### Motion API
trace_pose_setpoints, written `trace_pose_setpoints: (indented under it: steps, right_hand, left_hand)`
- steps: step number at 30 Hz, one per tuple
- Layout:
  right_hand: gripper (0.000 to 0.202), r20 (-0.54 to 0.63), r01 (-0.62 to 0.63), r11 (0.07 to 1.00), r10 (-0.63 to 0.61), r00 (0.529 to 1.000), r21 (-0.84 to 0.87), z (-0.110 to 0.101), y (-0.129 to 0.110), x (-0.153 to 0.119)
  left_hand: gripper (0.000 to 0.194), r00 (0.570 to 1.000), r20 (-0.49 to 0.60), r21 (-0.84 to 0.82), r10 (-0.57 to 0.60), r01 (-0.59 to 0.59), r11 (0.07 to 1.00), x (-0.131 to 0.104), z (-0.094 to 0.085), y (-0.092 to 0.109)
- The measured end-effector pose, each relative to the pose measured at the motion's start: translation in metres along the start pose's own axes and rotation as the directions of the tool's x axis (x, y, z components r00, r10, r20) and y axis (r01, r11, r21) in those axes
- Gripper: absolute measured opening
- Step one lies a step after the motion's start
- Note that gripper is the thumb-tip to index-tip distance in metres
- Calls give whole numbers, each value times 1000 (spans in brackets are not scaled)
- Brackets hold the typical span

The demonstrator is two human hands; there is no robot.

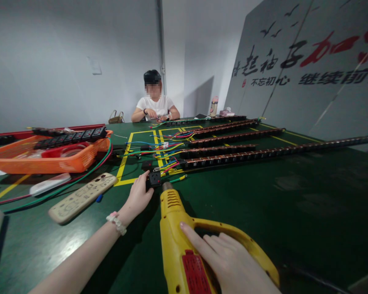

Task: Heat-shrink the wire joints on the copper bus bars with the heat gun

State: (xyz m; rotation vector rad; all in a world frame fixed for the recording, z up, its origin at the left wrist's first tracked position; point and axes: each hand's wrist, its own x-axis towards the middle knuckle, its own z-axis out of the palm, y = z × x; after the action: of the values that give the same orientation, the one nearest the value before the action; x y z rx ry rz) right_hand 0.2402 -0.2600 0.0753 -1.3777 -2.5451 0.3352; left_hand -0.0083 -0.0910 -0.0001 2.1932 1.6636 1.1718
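My right hand (pixel 223 257) is wrapped round the handle of a yellow heat gun (pixel 171 232), its index finger stretched along the body. The gun's metal nozzle (pixel 167 186) points away from me, close to a small black socket block (pixel 155 179). My left hand (pixel 141 190) grips that block at its left side. Blue, yellow and red wires (pixel 168 165) with metal end terminals lie just behind the block. They run to the nearest long black socket strip (pixel 233 158), which has copper bars along it. A short green-yellow wire (pixel 179 179) lies right of the block.
An orange basket (pixel 49 165) with socket strips and red parts stands at the left. Nearby lie a beige power strip (pixel 82 198), a white bar (pixel 50 183) and a blue cap (pixel 99 198). More strips (pixel 236 136) lie farther back. Across the green table (pixel 294 212) sits a person (pixel 155 102) handling wires.
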Motion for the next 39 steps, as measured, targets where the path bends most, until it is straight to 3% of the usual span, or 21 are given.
trace_pose_setpoints:
  steps: [7, 13, 19, 27, 35, 39]
  right_hand:
    - [87, -2, -26, 998, 26, 1000, 66, -9, 3, -2]
    - [106, 13, -90, 981, 89, 996, 172, -16, 16, -5]
    - [114, 15, -173, 970, 173, 985, 171, -24, 36, -9]
    - [117, 40, -210, 968, 206, 978, 138, -22, 39, -12]
    - [118, 94, -250, 959, 239, 966, 132, -22, 30, -8]
    - [116, 74, -269, 953, 261, 963, 141, -19, 25, -10]
  left_hand:
    - [59, 1000, -16, -50, -7, 6, 999, 0, 0, 0]
    - [60, 999, -2, -83, -41, 41, 996, 0, -1, 1]
    - [61, 996, 18, -114, -83, 84, 990, 1, -3, 5]
    - [59, 994, 18, -169, -112, 114, 979, 1, -6, 7]
    - [45, 973, -75, -328, -218, 183, 927, 2, -15, 23]
    - [47, 974, -154, -434, -168, 86, 897, 1, -17, 24]
